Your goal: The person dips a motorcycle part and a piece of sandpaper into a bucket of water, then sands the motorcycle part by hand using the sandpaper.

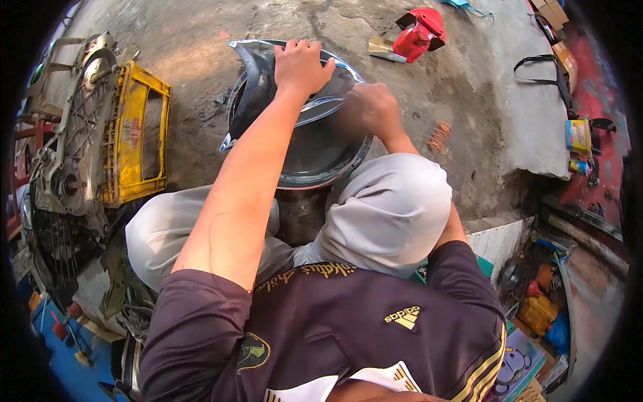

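A round dark basin (326, 177) of murky water stands on the ground in front of my knees. Over it lies a black curved panel (254, 80) with blue-and-white edging, which looks like a motorcycle body part. My left hand (301, 67) grips the panel's far edge, with the fingers over the top and the thumb out to the right. My right hand (378, 110) is curled at the panel's right end, above the basin rim. Motion blurs its fingers, and a dark smear beside them hides what they hold.
A yellow plastic crate (137, 134) and a metal engine casing (70, 154) stand at left. A red part (423, 37) lies at far right of the basin, and a copper-coloured spring (439, 136) lies nearer. A raised concrete ledge (529, 114) borders the right.
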`<state>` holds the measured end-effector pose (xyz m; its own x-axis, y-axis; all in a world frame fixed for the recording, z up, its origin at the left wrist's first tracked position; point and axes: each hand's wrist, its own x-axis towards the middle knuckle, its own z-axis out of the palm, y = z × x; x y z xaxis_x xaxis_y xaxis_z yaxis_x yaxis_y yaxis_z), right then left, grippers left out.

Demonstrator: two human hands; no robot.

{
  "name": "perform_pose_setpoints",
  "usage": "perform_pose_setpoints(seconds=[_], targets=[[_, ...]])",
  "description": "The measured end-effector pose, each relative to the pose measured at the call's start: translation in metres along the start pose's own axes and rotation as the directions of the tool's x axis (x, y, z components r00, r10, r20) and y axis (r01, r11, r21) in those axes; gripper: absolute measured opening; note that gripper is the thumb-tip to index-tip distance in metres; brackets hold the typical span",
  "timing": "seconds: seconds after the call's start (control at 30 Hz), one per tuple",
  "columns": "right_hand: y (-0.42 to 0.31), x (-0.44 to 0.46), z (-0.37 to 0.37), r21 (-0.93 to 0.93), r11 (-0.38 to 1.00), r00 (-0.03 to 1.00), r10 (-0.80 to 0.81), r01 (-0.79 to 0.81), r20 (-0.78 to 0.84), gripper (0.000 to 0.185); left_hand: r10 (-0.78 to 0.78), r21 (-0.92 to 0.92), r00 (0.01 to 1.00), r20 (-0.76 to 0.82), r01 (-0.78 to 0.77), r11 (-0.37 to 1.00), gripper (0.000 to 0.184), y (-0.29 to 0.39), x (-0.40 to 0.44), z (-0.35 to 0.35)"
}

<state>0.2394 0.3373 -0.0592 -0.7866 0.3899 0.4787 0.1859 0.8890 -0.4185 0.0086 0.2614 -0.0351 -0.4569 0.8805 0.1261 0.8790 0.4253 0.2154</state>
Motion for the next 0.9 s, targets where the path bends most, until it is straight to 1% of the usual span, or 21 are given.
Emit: perform_pose_setpoints(seconds=[0.07,0.13,0.23,0.3,0.33,0.37,0.43,0.47,0.53,0.57,0.63,0.67,0.7,0.77,0.8,0.83,0.9], targets=[[-0.005,-0.002,0.002,0.01,0.999,0.999,-0.031,0.03,0.026,0.046,-0.008,0.011,1.0,0.001,0.008,1.0,0.052,-0.004,0.0,0.002],[-0.011,-0.003,0.0,0.01,0.999,0.997,-0.052,0.051,0.051,0.046,0.02,-0.026,0.998,-0.063,-0.021,0.999,0.052,-0.005,0.0,0.008],[-0.004,-0.004,-0.002,0.039,0.997,0.992,-0.076,0.072,0.1,0.044,0.014,-0.033,0.999,-0.039,-0.015,0.999,0.052,-0.005,0.001,0.009],[0.001,0.003,0.003,-0.008,1.0,1.0,0.006,-0.006,-0.027,0.044,0.013,-0.034,0.999,-0.045,-0.014,0.999,0.052,-0.004,0.001,0.01],[-0.004,0.001,0.002,0.021,1.0,1.0,-0.011,0.011,0.011,0.044,0.015,-0.033,0.999,-0.053,-0.016,0.999,0.052,-0.006,0.001,0.01],[-0.009,-0.001,0.002,0.027,1.0,1.0,-0.01,0.01,0.01,0.044,0.013,-0.029,0.999,-0.05,-0.014,0.999,0.052,-0.007,0.0,0.011],[-0.012,-0.005,0.0,0.05,0.995,0.992,-0.092,0.088,0.084,0.045,0.012,-0.022,0.999,-0.041,-0.013,1.0,0.051,-0.005,0.001,0.01],[-0.008,-0.003,-0.001,0.045,0.995,0.992,-0.089,0.086,0.086,0.045,0.016,-0.027,0.999,-0.041,-0.017,0.999,0.051,-0.003,0.002,0.01],[0.0,0.004,0.001,-0.001,0.999,0.999,0.042,-0.042,-0.028,0.048,0.007,-0.036,1.0,-0.027,-0.008,0.999,0.051,-0.004,0.001,0.009],[-0.002,0.001,0.001,0.003,0.999,0.999,0.038,-0.038,-0.027,0.048,0.001,-0.034,1.0,-0.028,-0.002,0.999,0.051,-0.004,0.001,0.008],[-0.016,-0.004,-0.002,0.04,0.995,0.99,-0.091,0.087,0.108,0.045,0.013,-0.01,0.999,-0.04,-0.014,1.0,0.052,-0.005,0.0,0.008],[-0.012,-0.004,-0.001,0.029,0.995,0.99,-0.094,0.092,0.103,0.043,0.016,-0.014,0.999,-0.04,-0.016,1.0,0.052,-0.005,0.001,0.009],[-0.005,-0.002,0.0,0.023,0.996,0.99,-0.091,0.089,0.105,0.043,0.014,-0.028,0.999,-0.033,-0.015,0.999,0.052,-0.005,0.002,0.009],[0.006,0.001,0.004,-0.016,0.998,0.998,0.055,-0.055,-0.028,0.045,0.009,-0.041,1.0,-0.026,-0.01,0.999,0.053,-0.003,0.001,0.009],[0.002,0.002,0.002,-0.044,0.999,1.0,-0.002,0.002,-0.013,0.046,0.009,-0.028,0.999,-0.043,-0.011,1.0,0.053,-0.003,0.0,0.01],[-0.004,0.002,0.002,-0.039,0.999,1.0,-0.006,0.006,-0.015,0.046,0.012,-0.012,0.998,-0.061,-0.013,1.0,0.053,-0.005,0.001,0.01],[-0.015,-0.005,-0.002,0.065,0.993,0.989,-0.102,0.096,0.104,0.043,0.01,-0.012,0.999,-0.049,-0.011,1.0,0.053,-0.007,0.0,0.01]])
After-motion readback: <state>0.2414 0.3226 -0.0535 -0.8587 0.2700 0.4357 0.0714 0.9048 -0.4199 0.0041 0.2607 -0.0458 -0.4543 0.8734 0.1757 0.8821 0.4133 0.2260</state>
